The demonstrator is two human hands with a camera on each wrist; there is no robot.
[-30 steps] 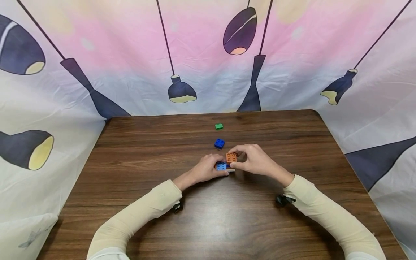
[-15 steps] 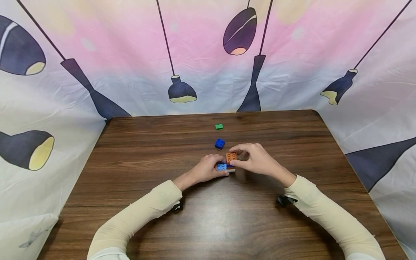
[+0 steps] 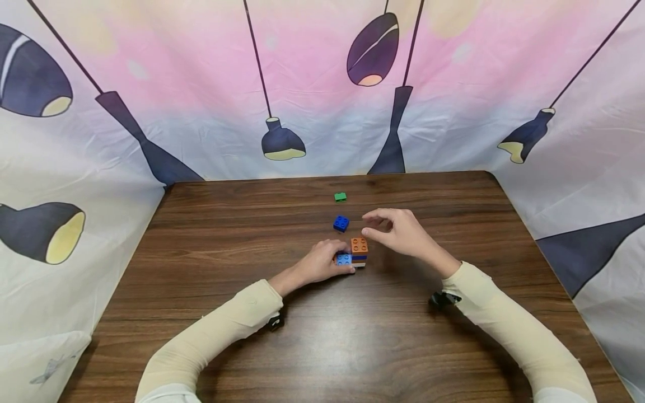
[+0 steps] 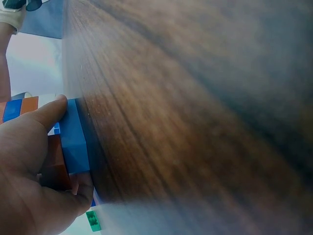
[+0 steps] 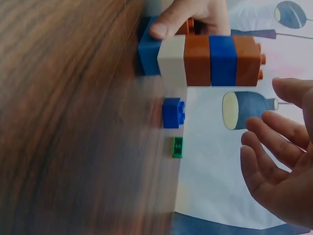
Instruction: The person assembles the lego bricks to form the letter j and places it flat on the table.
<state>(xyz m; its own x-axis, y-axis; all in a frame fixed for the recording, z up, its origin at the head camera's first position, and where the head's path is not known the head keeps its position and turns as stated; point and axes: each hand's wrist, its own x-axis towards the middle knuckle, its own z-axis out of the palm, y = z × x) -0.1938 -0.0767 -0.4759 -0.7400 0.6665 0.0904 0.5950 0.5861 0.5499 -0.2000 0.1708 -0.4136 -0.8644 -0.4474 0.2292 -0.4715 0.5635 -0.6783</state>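
My left hand grips a build of toy building bricks, thumb on the near side and fingers round the far side. At its bottom lies a blue brick. The column at the right end stacks a white brick, an orange brick, a dark blue brick and a top orange brick, studs up. Left of that column shows a light blue studded brick, partly covered by the hand. Apart from the stack, beyond its right side, my right hand holds nothing, its fingers loosely bent.
Behind the build lies a loose dark blue brick, with a small green brick farther back. The wooden table runs to a printed fabric backdrop with lamp drawings.
My right hand has let go of the top orange brick and moved up and away to the right. The orange brick stays on the column; my left hand keeps its grip.
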